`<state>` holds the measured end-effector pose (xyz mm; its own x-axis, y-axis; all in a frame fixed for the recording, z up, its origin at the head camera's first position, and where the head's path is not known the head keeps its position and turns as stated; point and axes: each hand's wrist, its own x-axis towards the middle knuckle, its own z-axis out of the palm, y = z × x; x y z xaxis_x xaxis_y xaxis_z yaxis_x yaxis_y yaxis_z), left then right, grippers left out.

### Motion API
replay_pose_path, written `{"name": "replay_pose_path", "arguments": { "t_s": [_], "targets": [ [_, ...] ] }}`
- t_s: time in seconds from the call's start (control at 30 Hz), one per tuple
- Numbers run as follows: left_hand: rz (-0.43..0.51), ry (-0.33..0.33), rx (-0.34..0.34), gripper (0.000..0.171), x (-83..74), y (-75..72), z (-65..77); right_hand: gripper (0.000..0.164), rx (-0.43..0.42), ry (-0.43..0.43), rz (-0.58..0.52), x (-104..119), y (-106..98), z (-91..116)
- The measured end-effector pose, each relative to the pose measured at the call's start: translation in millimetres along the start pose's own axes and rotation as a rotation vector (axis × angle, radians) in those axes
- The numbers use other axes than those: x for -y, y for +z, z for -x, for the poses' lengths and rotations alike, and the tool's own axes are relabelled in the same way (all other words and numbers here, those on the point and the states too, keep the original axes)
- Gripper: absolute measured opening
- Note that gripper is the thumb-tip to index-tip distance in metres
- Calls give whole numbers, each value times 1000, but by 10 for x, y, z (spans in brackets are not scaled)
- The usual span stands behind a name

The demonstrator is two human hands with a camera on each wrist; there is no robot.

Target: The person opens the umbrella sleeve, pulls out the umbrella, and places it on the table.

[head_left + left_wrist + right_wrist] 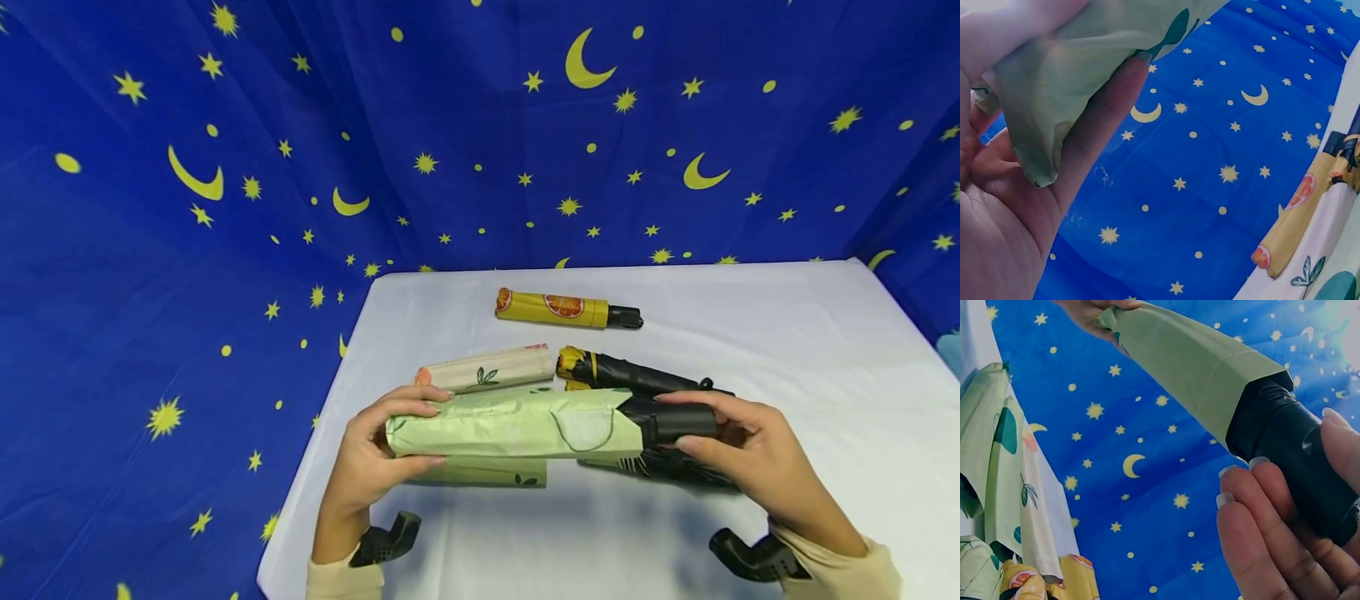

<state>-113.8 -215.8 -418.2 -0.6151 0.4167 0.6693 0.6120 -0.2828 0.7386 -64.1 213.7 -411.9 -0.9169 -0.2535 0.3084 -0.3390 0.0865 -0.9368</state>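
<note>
A folded umbrella in a light green cover [517,425] is held level above the white table. My left hand [367,454] grips the cover's closed end between thumb and fingers; the left wrist view shows the cover's corner [1038,140] against the palm. At the other end, my right hand [757,454] pinches the black handle [686,422]. The right wrist view shows the dark umbrella end [1279,428] coming out of the cover's open mouth. Behind and partly under it on the table lie a second green cover [487,472] and a cream cover with leaves [487,369].
A yellow umbrella with orange slices [555,308] lies at the back. Nearer is a black and yellow folded umbrella [637,375], and another dark folded one [675,467] shows beneath the right hand. A blue star-and-moon cloth [487,108] hangs behind the white table [825,350].
</note>
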Motion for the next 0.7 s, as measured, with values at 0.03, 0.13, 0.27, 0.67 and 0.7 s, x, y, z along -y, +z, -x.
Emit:
{"name": "replay_pose_path", "arguments": {
  "t_s": [0.03, 0.13, 0.27, 0.67, 0.7],
  "targets": [
    [0, -2, -2, 53, 3, 1, -2, 40, -4, 5, 4, 0, -2, -1],
    [-8, 4, 2, 53, 12, 8, -7, 39, -25, 21, 26, -2, -7, 0],
    [-14, 37, 10, 50, 10, 24, -20, 40, -29, 7, -12, -10, -25, -4],
    [11, 37, 8, 48, 32, 43, -40, 42, -52, -27, -19, -37, -91, 42],
    [5, 38, 10, 48, 35, 46, -42, 43, -56, -29, -3, -37, -96, 46]
  ]
}}
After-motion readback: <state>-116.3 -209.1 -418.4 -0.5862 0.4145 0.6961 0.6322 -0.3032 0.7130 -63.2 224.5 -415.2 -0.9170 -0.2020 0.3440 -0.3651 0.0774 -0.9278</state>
